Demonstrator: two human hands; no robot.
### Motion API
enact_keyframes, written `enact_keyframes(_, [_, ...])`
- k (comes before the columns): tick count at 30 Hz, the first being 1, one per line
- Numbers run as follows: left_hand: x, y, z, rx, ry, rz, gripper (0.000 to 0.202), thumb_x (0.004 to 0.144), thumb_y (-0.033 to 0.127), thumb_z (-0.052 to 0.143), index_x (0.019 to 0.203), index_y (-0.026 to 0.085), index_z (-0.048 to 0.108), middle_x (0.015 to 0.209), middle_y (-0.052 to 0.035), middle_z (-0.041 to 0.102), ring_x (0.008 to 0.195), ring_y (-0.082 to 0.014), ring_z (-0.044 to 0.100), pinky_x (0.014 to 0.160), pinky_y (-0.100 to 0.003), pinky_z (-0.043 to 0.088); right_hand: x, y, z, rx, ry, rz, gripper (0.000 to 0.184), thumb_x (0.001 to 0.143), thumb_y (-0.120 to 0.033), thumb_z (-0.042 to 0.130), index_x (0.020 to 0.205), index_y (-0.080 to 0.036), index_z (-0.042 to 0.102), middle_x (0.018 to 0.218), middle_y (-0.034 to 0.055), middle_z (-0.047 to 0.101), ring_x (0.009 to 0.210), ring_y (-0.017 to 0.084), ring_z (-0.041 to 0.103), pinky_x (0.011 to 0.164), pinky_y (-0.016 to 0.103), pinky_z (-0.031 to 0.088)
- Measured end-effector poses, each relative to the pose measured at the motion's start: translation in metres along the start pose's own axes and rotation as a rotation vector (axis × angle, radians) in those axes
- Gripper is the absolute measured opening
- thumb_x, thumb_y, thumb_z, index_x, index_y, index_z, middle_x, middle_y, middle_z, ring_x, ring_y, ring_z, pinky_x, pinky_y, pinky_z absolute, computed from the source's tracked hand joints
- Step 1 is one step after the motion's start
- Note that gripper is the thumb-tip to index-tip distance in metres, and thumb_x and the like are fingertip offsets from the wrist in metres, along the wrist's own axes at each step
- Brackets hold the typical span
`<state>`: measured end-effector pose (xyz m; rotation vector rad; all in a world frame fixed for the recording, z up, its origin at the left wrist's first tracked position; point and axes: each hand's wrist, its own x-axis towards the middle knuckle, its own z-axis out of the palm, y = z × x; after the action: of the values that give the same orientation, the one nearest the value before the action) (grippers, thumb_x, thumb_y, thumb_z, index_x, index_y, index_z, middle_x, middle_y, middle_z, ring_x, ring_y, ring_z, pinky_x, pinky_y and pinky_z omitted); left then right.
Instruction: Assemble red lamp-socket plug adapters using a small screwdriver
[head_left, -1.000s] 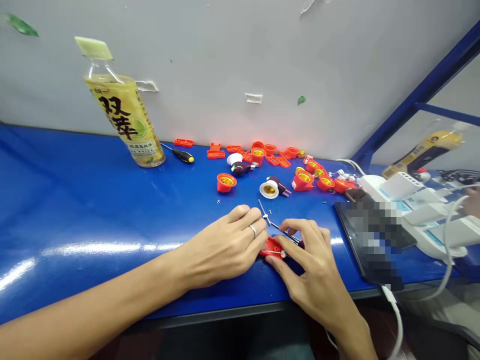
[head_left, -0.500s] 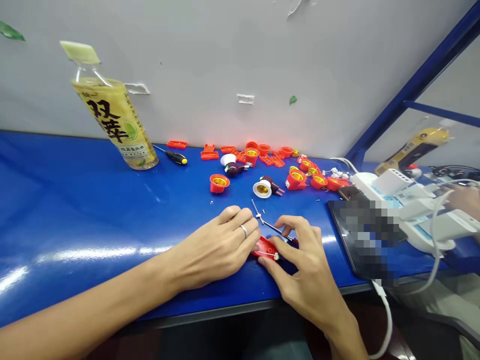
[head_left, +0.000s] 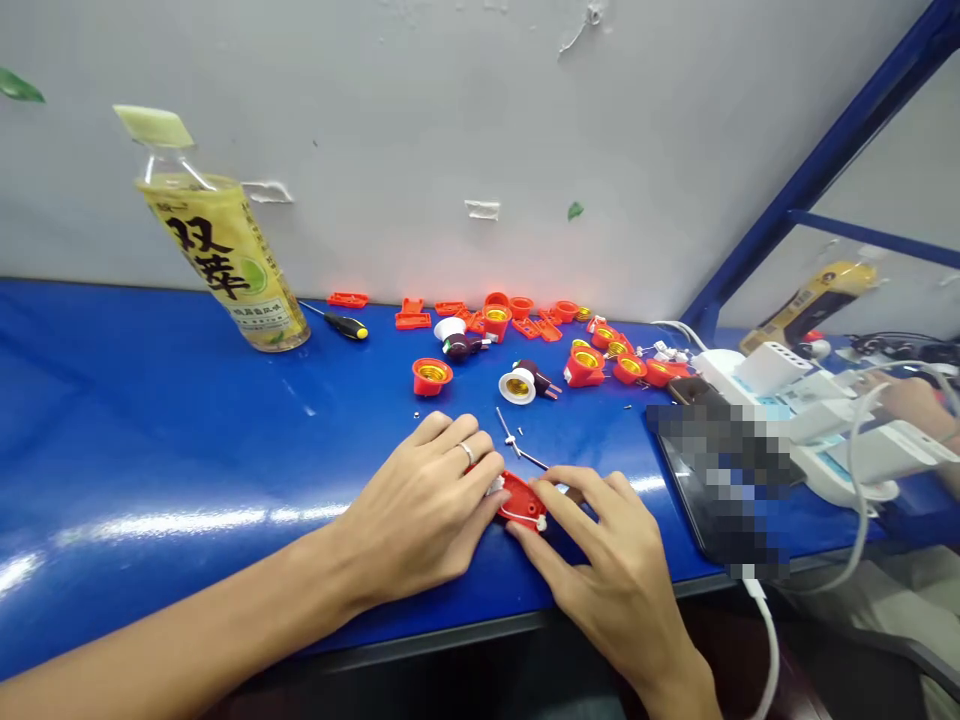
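Observation:
My left hand [head_left: 424, 505], a ring on one finger, is closed around the left end of a red plastic lamp-holder shell [head_left: 517, 500], low over the front of the table. My right hand [head_left: 611, 555] pinches the shell's right end between thumb and fingers. Inside the shell runs a white wire [head_left: 519, 517] ending in a small white piece. Part of the shell is hidden under my left fingers. Just beyond the hands lies a thin metal screwdriver shaft [head_left: 531, 459], its handle covered by my right hand, with a small white part near its tip.
Red lamp sockets [head_left: 433, 376] and red shell pieces lie along the wall, with a white-rimmed socket [head_left: 517, 385] nearer. A black-yellow screwdriver [head_left: 345, 326] and a drink bottle [head_left: 225, 260] stand left. To the right are a phone [head_left: 694, 490], a power strip [head_left: 825, 460] and another person's hand [head_left: 911, 405].
My right fingers have come down from above the screwdriver onto the shell. My left fingers have shifted slightly, showing more of the shell's inside. The camera view has tilted a little.

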<state>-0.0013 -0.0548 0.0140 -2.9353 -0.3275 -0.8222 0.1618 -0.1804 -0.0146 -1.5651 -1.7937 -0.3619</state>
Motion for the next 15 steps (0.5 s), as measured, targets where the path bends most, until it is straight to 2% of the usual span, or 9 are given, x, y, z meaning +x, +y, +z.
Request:
enact_keyframes(4, [0.0011,0.0034,0.0012,0.013,0.027,-0.076,0.023,0.098,0.017,0.048,0.084,0.013,0.066,0.082,-0.0068,0.064,0.082,-0.0228,0.052,0.075,-0.040,0.037,-0.0012,0.0003,0.0025,-0.023,0.033,-0.034,0.025,0.094,-0.016,0.066,0.119,-0.015,0.064,0.081,0.0021,0.068,0.065,0.014,0.058,0.066,0.032,0.044])
enact_keyframes(6, [0.0009,0.0050,0.0026,0.010,0.033,-0.099,0.023,0.097,0.018,0.049,0.080,0.014,0.064,0.079,-0.0059,0.063,0.080,-0.0226,0.050,0.073,-0.039,0.036,-0.0018,0.0000,0.0030,-0.017,0.051,-0.044,0.024,0.094,-0.015,0.065,0.118,-0.015,0.064,0.080,0.0019,0.068,0.060,0.013,0.055,0.065,0.032,0.045])
enact_keyframes(11, [-0.0007,0.0076,0.0055,-0.073,0.024,-0.152,0.024,0.096,0.019,0.049,0.074,0.016,0.059,0.074,-0.0040,0.060,0.077,-0.0208,0.048,0.071,-0.038,0.035,-0.0020,-0.0020,0.0015,-0.034,0.109,-0.106,0.024,0.093,-0.011,0.065,0.117,-0.013,0.063,0.087,0.0047,0.071,0.069,0.014,0.062,0.067,0.032,0.049])
enact_keyframes(15, [0.0001,0.0097,0.0062,-0.105,0.054,-0.201,0.022,0.092,0.016,0.049,0.071,0.017,0.054,0.070,-0.0034,0.058,0.075,-0.0196,0.047,0.070,-0.037,0.036,-0.0016,-0.0037,0.0008,0.006,0.092,-0.101,0.023,0.092,-0.011,0.065,0.115,-0.013,0.063,0.075,0.0011,0.064,0.062,0.013,0.056,0.063,0.031,0.048])
